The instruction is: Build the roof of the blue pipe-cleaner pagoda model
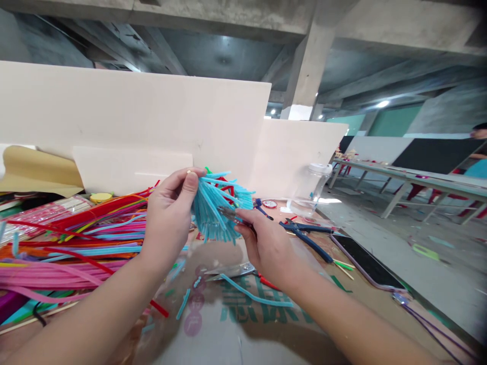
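My left hand point(173, 208) pinches a light-blue bundle of pipe cleaners point(213, 213) near its top left. The many cut strands fan out and hang down, with a little red and green among them. From the right, my right hand point(266, 238) grips what look like pliers point(227, 213), whose metal jaws reach in among the blue strands. Their handles are hidden in my palm. Below my hands lie scissors point(232, 271) with red handles partly covered by my right arm, and a loose blue pipe cleaner point(256, 296).
Piles of colored pipe cleaners point(76, 263) cover the left side. Blue-handled cutters point(310, 235), a phone point(367, 261) with a cable and a clear bottle point(311, 187) stand or lie to the right. White boards point(133, 116) rise behind. A person point(480, 147) is at the far right.
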Available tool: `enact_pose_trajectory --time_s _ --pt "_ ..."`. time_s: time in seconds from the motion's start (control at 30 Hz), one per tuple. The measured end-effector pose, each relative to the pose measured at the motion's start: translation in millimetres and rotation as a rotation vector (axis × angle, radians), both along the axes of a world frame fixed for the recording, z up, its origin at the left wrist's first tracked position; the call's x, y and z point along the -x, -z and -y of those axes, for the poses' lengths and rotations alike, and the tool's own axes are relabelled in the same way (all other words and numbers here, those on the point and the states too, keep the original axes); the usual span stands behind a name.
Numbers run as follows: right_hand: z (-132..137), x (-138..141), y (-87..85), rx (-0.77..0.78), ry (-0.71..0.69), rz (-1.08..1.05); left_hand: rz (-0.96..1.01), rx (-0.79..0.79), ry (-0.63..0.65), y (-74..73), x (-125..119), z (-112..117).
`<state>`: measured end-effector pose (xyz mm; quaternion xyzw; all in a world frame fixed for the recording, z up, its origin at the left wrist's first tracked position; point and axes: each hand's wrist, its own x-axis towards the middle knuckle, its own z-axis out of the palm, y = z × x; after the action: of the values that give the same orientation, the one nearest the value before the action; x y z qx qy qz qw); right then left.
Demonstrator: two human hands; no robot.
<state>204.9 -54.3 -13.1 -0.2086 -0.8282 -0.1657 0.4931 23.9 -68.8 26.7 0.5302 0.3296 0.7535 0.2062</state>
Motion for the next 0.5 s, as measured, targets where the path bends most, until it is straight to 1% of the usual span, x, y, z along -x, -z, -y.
enact_pose_trajectory --time_s 0.17,0.37,0.5 --pt "0.2 -0.3 0.5 -0.039 0.039 0.016 0.002 0.009 0.012 -0.3 0.4 -0.7" --pt "0.7 -0.5 -0.5 0.016 0.024 -0.018 0.013 0.016 0.015 -0.3 0.3 -0.8" --pt "1.0 -0.3 0.0 0.055 0.020 0.007 0.001 0.008 0.023 -0.2 0.5 -0.4"
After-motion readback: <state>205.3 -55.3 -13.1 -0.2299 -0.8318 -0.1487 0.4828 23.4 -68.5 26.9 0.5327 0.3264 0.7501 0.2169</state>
